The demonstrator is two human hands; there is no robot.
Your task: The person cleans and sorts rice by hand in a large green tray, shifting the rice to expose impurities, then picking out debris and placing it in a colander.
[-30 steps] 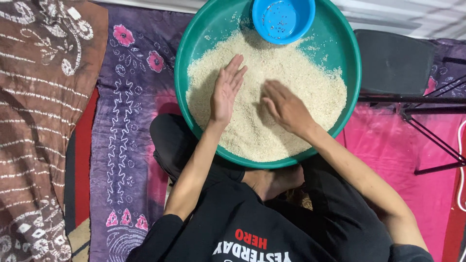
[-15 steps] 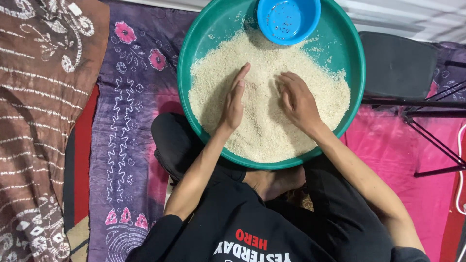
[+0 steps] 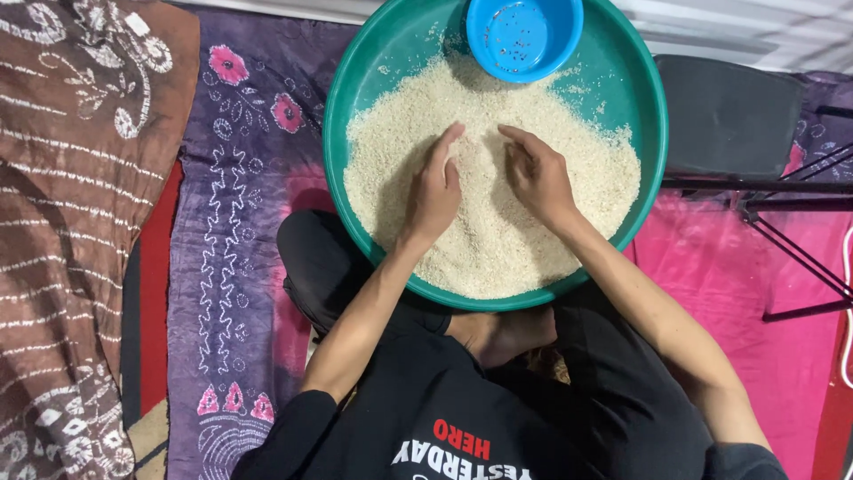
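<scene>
Rice (image 3: 498, 222) is heaped in the green basin (image 3: 355, 107). Since a second ago, the left hand (image 3: 434, 188) and right hand (image 3: 538, 178), both open and empty, have been drawn together mid-basin, below the blue bowl (image 3: 524, 36); gathering seems underway.

Patterned purple cloth (image 3: 240, 267) is covering the floor, brown batik cloth (image 3: 71, 222) lying left, pink cloth (image 3: 755, 276) spreading right.
</scene>
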